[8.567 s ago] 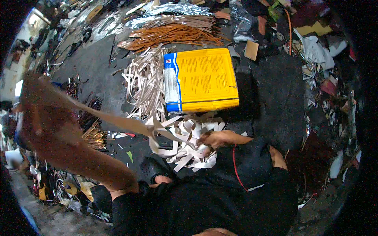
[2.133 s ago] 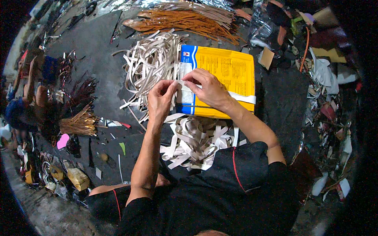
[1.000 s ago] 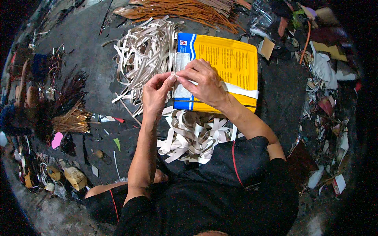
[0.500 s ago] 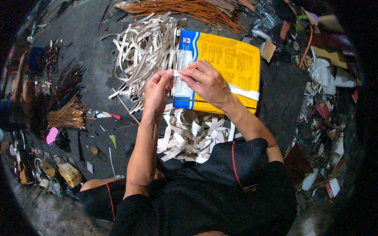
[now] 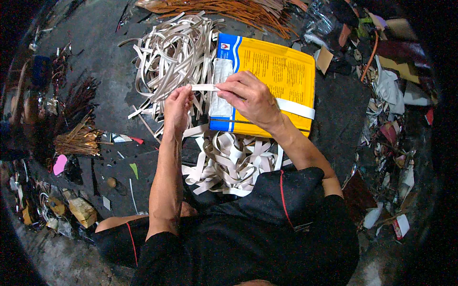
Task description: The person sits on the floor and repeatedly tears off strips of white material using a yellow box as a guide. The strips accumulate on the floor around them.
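Observation:
A flat white strip (image 5: pixel 204 87) is stretched between my two hands, over the left edge of a yellow and blue board-like panel (image 5: pixel 281 62). My left hand (image 5: pixel 179 106) is closed, pinching one end of it beside a heap of pale narrow strips (image 5: pixel 174 57). My right hand (image 5: pixel 250 97) pinches the strip above the panel's light grey patch (image 5: pixel 222 90). From under that hand a white length (image 5: pixel 296 109) lies across the panel to its right edge. A second pile of wider white strips (image 5: pixel 238 162) rests between the panel and my lap.
Brown-orange strands (image 5: pixel 229 12) lie at the far edge. A bundle of tan sticks (image 5: pixel 78 138) and a pink scrap (image 5: pixel 60 165) are at the left. Mixed scraps and plastic (image 5: pixel 389 90) cover the floor on the right, with a yellowish block (image 5: pixel 83 212) at lower left.
My left hand has moved left, away from my right hand, and a longer piece of the white strip now shows between them. The right hand stays almost in place.

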A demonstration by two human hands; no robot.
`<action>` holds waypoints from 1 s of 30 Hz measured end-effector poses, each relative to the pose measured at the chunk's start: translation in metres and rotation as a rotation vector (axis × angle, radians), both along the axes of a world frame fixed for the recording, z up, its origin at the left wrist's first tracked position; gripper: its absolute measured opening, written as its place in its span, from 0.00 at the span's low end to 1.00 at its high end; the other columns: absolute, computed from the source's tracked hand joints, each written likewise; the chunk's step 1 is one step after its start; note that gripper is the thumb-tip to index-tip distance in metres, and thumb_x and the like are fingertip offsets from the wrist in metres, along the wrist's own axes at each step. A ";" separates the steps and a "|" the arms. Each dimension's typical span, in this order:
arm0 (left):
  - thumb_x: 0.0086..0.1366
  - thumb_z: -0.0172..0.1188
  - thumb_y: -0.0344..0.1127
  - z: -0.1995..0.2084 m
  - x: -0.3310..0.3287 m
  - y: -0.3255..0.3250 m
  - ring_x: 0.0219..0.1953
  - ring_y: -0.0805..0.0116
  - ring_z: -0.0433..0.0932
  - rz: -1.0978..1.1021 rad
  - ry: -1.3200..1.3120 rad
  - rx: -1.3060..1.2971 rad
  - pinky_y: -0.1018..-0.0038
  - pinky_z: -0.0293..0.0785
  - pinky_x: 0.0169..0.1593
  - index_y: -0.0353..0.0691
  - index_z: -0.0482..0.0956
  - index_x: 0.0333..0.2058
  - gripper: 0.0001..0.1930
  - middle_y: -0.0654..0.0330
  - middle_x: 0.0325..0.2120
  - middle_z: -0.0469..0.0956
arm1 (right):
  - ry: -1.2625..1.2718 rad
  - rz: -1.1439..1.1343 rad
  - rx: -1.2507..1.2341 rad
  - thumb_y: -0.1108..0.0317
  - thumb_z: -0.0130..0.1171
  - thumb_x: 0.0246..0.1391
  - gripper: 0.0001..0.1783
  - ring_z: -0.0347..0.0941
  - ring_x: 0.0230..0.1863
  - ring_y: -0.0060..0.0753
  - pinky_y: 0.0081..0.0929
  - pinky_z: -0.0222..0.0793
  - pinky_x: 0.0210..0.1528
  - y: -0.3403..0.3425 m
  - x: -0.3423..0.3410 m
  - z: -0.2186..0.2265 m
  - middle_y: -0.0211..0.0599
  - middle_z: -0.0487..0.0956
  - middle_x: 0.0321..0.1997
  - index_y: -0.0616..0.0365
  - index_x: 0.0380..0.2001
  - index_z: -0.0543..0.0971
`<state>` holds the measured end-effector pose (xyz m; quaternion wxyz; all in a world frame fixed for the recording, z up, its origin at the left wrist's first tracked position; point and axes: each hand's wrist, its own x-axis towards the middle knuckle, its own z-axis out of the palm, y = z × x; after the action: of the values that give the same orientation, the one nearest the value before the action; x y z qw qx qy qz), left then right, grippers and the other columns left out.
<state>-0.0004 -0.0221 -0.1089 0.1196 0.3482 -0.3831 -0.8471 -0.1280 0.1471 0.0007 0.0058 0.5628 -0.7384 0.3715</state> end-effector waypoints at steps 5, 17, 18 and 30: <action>0.63 0.57 0.50 0.025 0.002 0.028 0.36 0.67 0.75 0.182 0.474 0.744 0.77 0.72 0.41 0.34 0.73 0.45 0.23 0.57 0.35 0.77 | -0.023 -0.005 0.006 0.72 0.66 0.47 0.10 0.74 0.35 0.35 0.29 0.73 0.36 0.000 -0.001 0.002 0.35 0.76 0.32 0.58 0.35 0.82; 0.64 0.62 0.39 0.064 -0.012 0.039 0.24 0.84 0.64 -0.002 0.004 0.118 0.85 0.59 0.28 0.40 0.75 0.31 0.09 0.70 0.24 0.72 | -0.030 -0.016 -0.039 0.71 0.66 0.47 0.09 0.74 0.34 0.37 0.31 0.72 0.37 -0.001 0.000 -0.003 0.36 0.76 0.31 0.59 0.34 0.82; 0.64 0.62 0.39 0.057 -0.011 0.035 0.24 0.84 0.65 -0.007 0.011 0.108 0.85 0.59 0.28 0.40 0.75 0.31 0.09 0.69 0.24 0.73 | -0.039 -0.024 -0.043 0.71 0.65 0.47 0.08 0.74 0.35 0.38 0.32 0.72 0.38 -0.001 0.000 -0.006 0.36 0.76 0.31 0.59 0.32 0.81; 0.62 0.64 0.38 -0.005 -0.006 0.004 0.24 0.83 0.66 0.027 -0.037 0.050 0.87 0.59 0.26 0.37 0.76 0.31 0.10 0.67 0.25 0.73 | 0.007 -0.008 -0.026 0.73 0.66 0.47 0.10 0.74 0.34 0.34 0.29 0.73 0.35 0.000 0.001 -0.005 0.35 0.77 0.32 0.59 0.35 0.82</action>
<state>-0.0069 -0.0177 -0.1138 0.1150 0.3717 -0.3591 -0.8483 -0.1268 0.1473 -0.0047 0.0172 0.5608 -0.7357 0.3793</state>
